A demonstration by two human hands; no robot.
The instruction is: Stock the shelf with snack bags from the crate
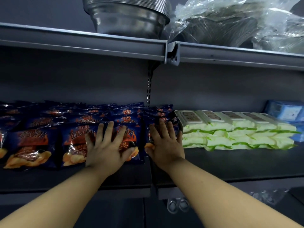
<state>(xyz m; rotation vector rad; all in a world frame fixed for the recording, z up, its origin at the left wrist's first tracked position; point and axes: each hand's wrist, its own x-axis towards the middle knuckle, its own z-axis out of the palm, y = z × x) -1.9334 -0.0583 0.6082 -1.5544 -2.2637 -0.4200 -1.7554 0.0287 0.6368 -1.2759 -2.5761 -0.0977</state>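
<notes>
Both hands, left hand (107,145) and right hand (164,143), press flat on shelf's (230,163) snack bags (32,145).

This is a shop aisle. Grey metal shelving (230,165) on a slotted upright (148,89) carries rows of identical dark blue snack bags (32,145), stacked green-and-white packs (238,132) and blue packets (286,112). Above sit nested steel bowls (128,15) and plastic-wrapped stock (238,22).

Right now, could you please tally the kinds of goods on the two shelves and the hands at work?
Dark blue snack bags: 1 kind
Green-and-white packs: 1 kind
Light blue packs: 1 kind
Steel bowl stack: 1
Plastic-wrapped bundle: 1
Hands: 2, left hand, right hand
Total: 7
</notes>
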